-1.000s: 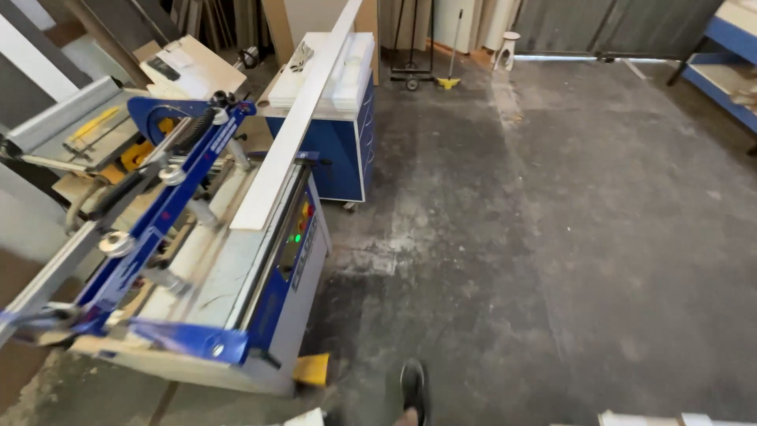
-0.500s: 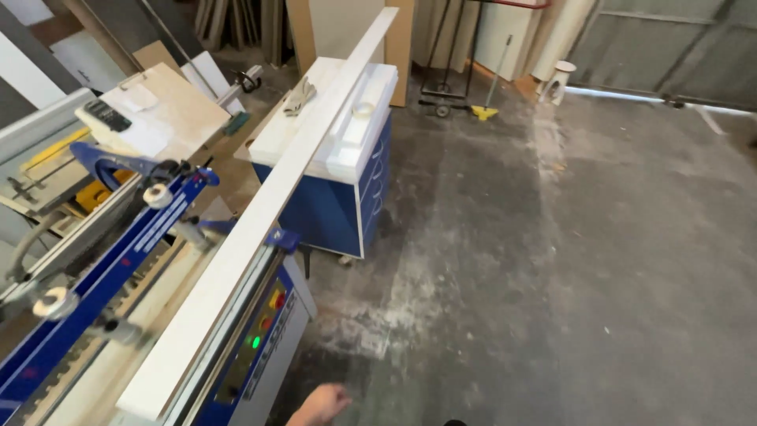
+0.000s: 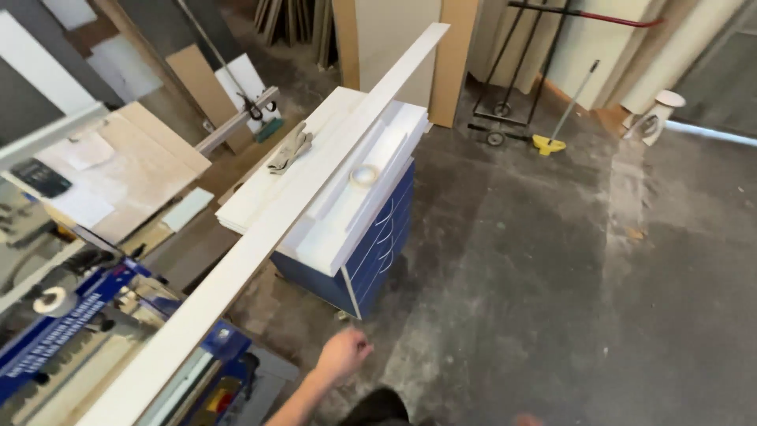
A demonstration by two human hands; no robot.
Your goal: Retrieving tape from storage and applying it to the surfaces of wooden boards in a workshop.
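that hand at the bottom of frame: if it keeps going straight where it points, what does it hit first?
Probably the blue drawer cabinet. The hand, apparently the left and empty, points up and slightly right toward its lower corner, with only bare floor between. Depth is unclear; it might instead pass beside the long white board.

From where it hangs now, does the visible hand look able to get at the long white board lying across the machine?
Probably yes: the hand hangs free and empty just right of the long white board, with only bare floor between them and nothing blocking the board's near edge.
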